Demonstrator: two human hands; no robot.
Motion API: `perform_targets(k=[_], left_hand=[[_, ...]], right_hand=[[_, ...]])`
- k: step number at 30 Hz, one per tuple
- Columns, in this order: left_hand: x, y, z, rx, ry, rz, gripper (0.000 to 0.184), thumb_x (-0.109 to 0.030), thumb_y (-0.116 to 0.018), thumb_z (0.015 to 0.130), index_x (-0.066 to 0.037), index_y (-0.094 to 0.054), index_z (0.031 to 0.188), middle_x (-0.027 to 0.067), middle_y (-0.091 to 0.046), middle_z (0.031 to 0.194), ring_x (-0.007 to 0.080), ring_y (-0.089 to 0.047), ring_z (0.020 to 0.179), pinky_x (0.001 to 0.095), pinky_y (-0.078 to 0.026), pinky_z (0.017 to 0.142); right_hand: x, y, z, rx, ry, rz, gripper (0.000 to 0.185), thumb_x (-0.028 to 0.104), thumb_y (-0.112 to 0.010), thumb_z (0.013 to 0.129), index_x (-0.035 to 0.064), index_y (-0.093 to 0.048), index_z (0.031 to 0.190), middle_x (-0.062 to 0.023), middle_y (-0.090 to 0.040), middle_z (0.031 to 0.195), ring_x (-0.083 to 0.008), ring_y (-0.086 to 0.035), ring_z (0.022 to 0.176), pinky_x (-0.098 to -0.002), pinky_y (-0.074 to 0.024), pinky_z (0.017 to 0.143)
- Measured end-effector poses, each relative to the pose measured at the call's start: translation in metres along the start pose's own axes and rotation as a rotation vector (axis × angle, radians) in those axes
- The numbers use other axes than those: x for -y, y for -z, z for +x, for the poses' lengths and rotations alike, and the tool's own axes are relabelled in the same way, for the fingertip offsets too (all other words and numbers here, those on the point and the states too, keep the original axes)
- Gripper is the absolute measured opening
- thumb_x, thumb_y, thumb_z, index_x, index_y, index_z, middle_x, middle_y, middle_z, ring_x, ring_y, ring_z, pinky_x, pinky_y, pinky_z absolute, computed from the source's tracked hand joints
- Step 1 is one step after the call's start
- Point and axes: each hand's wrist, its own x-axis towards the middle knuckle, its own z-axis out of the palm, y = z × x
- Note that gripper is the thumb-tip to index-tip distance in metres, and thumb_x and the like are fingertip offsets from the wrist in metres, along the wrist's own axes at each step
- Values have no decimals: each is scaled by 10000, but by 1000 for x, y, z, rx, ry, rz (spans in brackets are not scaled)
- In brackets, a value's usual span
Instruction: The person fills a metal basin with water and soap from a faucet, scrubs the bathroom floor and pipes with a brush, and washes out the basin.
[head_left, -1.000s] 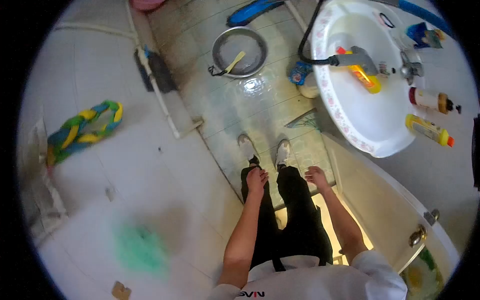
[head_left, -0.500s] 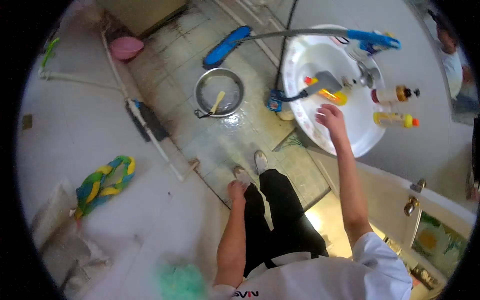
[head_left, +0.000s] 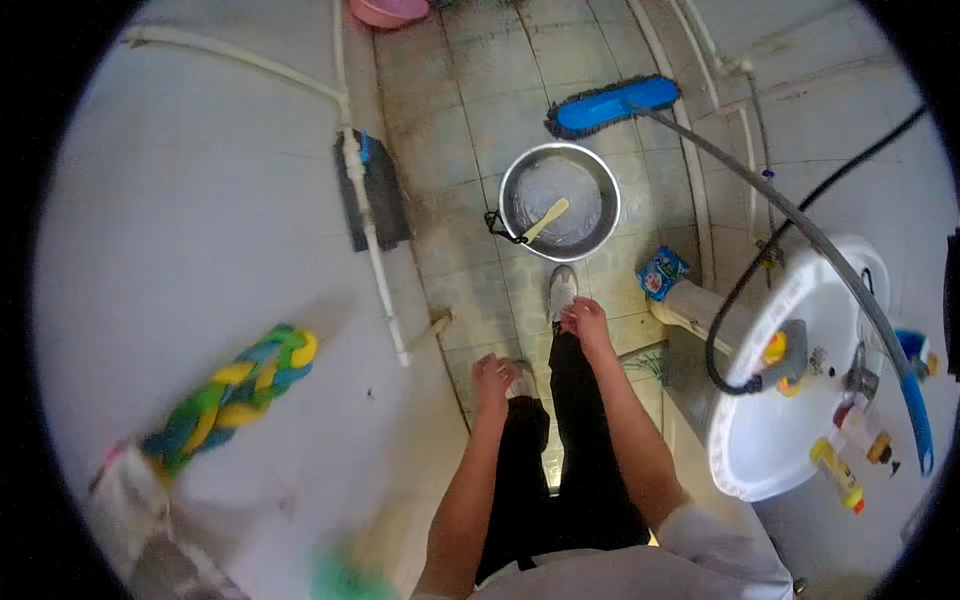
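My left hand hangs in front of my left shoe, fingers loosely bent and nothing visible in it. Beside it, my right hand hovers over my right leg near the shoe, also without a visible object, its fingers loosely curled. Ahead of my feet, a round metal basin stands on the tiled floor. A pale yellow flat-handled tool with a black loop rests in it. Beyond the basin lies a blue flat mop head with dark fringe; its long handle leans across the sink.
In the sink lies a grey head on a black hose, over a yellow-orange item. Bottles stand at the rim. A blue packet is below. White pipes and a braided yellow-green-blue cloth are along the left wall.
My right hand has drawn back from over the sink and come down near my left hand. The view has turned right, so basin and mop appear nearer the middle.
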Motion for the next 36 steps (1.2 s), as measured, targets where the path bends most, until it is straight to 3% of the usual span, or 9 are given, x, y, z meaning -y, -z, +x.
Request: perform_targets(k=[5, 9, 17, 22, 24, 26, 29, 33, 36], left_hand=[[-36, -45, 62, 98, -90, 38, 313, -213, -494, 873, -8, -436, 1103, 117, -538, 962, 206, -558, 828, 320, -473, 712], [-55, -78, 112, 121, -70, -94, 296, -215, -551, 844, -27, -486, 1063, 118, -570, 951, 217, -572, 833, 335, -469, 771], [-109, -123, 179, 256, -102, -253, 208, -142, -456, 872, -39, -478, 1051, 100, -546, 980, 189, -544, 814, 320, -428, 765], [-140, -128, 192, 509, -125, -287, 242, -167, -489, 865, -42, -482, 1072, 102, -564, 994, 177, -544, 784, 307, -439, 732], [-151, -129, 195, 553, -108, -263, 245, -169, -475, 875, -29, -477, 1076, 108, -545, 1028, 172, -529, 793, 297, -428, 729], [-161, -134, 189, 577, -172, -282, 246, -171, -473, 877, -28, -476, 1077, 108, -539, 1034, 169, -525, 793, 296, -422, 727], [-166, -136, 190, 620, -284, -324, 246, -172, -465, 881, -30, -474, 1082, 104, -524, 1047, 161, -518, 791, 295, -409, 715], [-164, -133, 192, 625, -314, -343, 229, -161, -458, 881, -36, -479, 1071, 96, -529, 1044, 153, -517, 781, 294, -407, 711], [-159, -120, 191, 624, -304, -382, 215, -145, -461, 875, -38, -484, 1059, 93, -530, 1045, 153, -518, 772, 293, -408, 705]], right_hand=[[-55, 2, 186, 53, -256, 147, 186, 146, -497, 811, 9, -531, 932, -113, -579, 818, -193, -582, 708, -311, -500, 612], [-40, -5, 304, 153, -77, -208, 169, 152, -503, 783, 16, -555, 870, -86, -574, 725, -183, -553, 639, -311, -467, 540], [7, 16, 538, -472, 487, -1287, 338, 347, -496, 792, 44, -614, 884, -134, -635, 821, -289, -606, 818, -395, -450, 721], [21, 24, 565, -456, 502, -1224, 383, 397, -505, 804, 39, -607, 895, -113, -639, 829, -268, -616, 791, -361, -463, 722], [7, 19, 583, 514, -111, -91, 388, 372, -495, 826, 15, -576, 956, -89, -629, 847, -209, -614, 780, -305, -472, 688], [31, -25, 552, 848, -243, 277, 387, 322, -482, 850, -13, -532, 1037, -79, -609, 887, -175, -598, 805, -277, -475, 712], [56, -159, 419, 983, -9, -438, 475, 326, -519, 847, -32, -464, 1155, -108, -566, 1060, -238, -557, 969, -341, -443, 869], [39, -248, 355, 1112, 143, -538, 379, 161, -509, 857, 15, -437, 1200, -88, -507, 1169, -187, -485, 1080, -303, -387, 921], [48, -247, 358, 815, 590, -838, 315, 117, -504, 859, -2, -464, 1148, -69, -553, 1083, -123, -507, 989, -261, -397, 867]])
